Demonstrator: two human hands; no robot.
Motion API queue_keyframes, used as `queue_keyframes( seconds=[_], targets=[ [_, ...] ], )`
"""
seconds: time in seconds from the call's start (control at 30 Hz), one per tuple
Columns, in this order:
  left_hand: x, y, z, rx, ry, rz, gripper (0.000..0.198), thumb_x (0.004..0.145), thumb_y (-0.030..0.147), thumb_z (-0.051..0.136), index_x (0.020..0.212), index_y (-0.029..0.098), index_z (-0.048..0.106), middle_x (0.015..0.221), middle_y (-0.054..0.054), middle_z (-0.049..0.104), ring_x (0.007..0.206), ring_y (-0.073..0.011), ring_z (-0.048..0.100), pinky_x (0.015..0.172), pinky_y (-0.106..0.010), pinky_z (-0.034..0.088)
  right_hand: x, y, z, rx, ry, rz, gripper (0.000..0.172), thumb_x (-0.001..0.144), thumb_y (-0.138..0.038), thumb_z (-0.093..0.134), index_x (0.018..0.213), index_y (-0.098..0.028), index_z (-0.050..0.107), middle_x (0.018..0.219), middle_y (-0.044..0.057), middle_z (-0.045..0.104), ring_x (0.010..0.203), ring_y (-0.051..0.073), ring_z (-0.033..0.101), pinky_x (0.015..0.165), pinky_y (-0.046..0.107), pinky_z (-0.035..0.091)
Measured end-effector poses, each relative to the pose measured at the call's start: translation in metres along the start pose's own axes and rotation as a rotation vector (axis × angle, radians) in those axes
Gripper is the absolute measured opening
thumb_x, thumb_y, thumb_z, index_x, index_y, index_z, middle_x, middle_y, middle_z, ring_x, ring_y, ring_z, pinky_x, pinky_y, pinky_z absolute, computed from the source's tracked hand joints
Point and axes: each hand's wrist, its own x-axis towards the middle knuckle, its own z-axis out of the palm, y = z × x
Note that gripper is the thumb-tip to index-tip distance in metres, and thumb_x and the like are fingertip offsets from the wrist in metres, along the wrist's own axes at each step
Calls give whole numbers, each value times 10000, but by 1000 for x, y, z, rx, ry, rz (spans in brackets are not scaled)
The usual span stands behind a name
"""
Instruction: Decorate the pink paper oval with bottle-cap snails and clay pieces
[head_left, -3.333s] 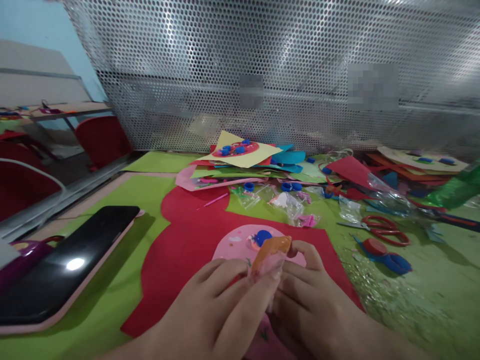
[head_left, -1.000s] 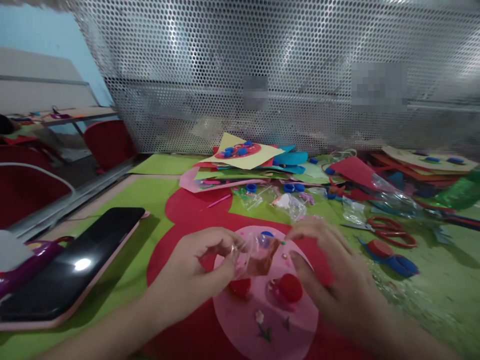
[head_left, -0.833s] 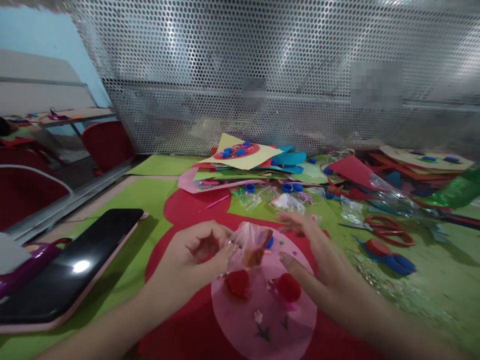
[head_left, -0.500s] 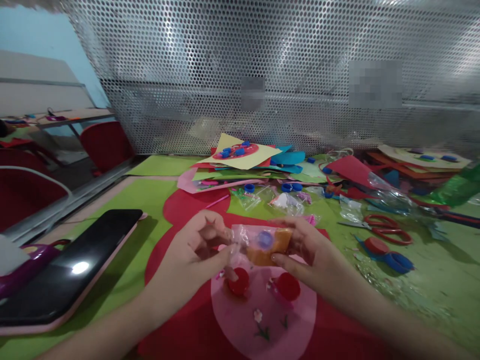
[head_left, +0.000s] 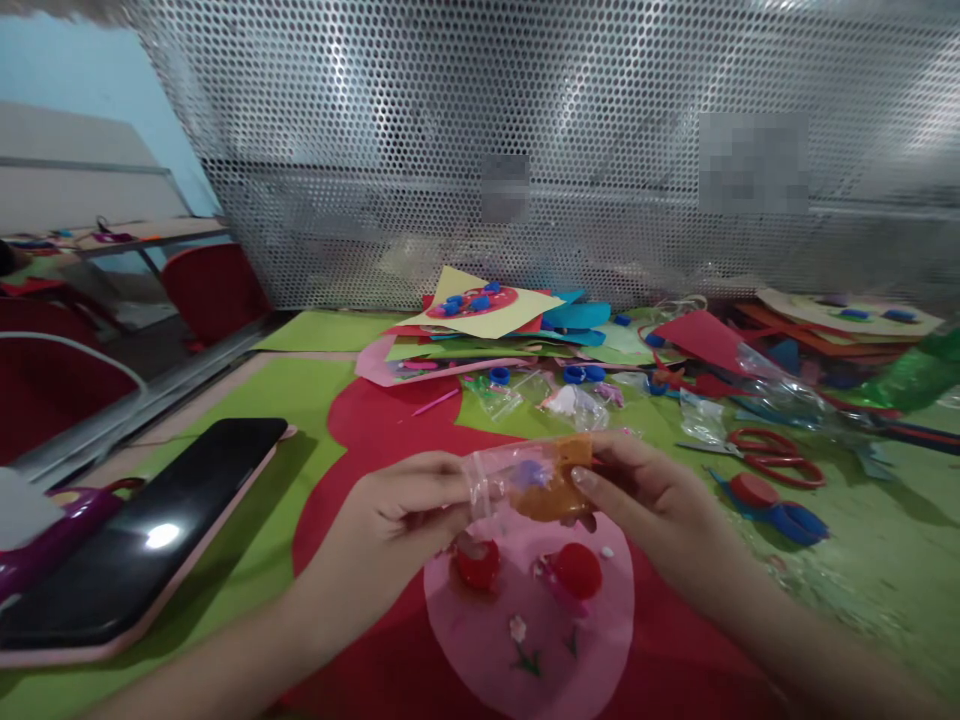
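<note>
Between my two hands is a small clear plastic bag [head_left: 536, 480] with orange and bluish-purple contents. My left hand [head_left: 405, 520] pinches the bag's clear left end. At its orange right end, the thumb and fingers of my right hand [head_left: 649, 500] are closed on it. Just below lies a pink paper oval [head_left: 540, 640] on a red paper shape [head_left: 352, 590]. Two red bottle caps sit on the oval, the left cap [head_left: 478, 565] partly under my left fingers and the right cap [head_left: 579, 570] in plain view. A small flower decoration [head_left: 517, 628] is near its middle.
A phone [head_left: 165, 530] lies at the left beside a purple object [head_left: 67, 525]. Red-handled scissors [head_left: 776, 458] and blue caps [head_left: 799, 522] lie to the right. Stacked coloured papers [head_left: 480, 320] stand at the back before a perforated metal panel [head_left: 420, 130]. A green bottle [head_left: 919, 370] is far right.
The bag has tilted, its orange end rising slightly to the right. My left fingers have straightened along its clear end, and a small white piece now shows on the oval's right side.
</note>
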Motion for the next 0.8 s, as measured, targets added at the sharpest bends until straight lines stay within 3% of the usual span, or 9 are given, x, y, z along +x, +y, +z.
queue_keyframes(
  seconds=[0.13,0.33,0.47,0.67,0.8],
  targets=[
    [-1,-2,-1,144,-33,51,169,798,187,551,692,182,682,786,-15,582,761,-129,600,672,-183,500,1,-2,1,145,-113,30,232,768,-301,572,967,-208,496,855,32,618,687,117,589,558,232,473],
    [-1,-7,-2,274,-88,95,186,786,112,539,749,194,702,806,-21,593,746,-130,578,649,-200,459,2,5,5,263,-223,160,432,671,-210,670,1016,-212,411,893,42,643,752,143,640,664,276,500],
    [0,-5,1,285,-97,147,187,762,90,572,705,197,714,746,-14,597,698,-122,584,620,-189,459,0,8,7,320,-220,172,443,659,-179,685,1010,-228,418,903,31,651,827,174,651,767,324,498],
    [0,-8,6,237,-67,152,161,710,74,625,639,184,719,700,-19,610,662,-122,595,612,-191,474,-2,8,11,329,-208,203,467,641,-138,678,1019,-213,414,932,42,636,845,181,645,757,323,503],
    [-1,-8,8,185,-32,84,116,715,126,642,653,177,726,679,-26,605,648,-132,587,600,-208,474,-2,9,13,330,-239,202,439,653,-136,680,1000,-204,420,903,27,638,842,163,644,750,288,497]
  ],
)
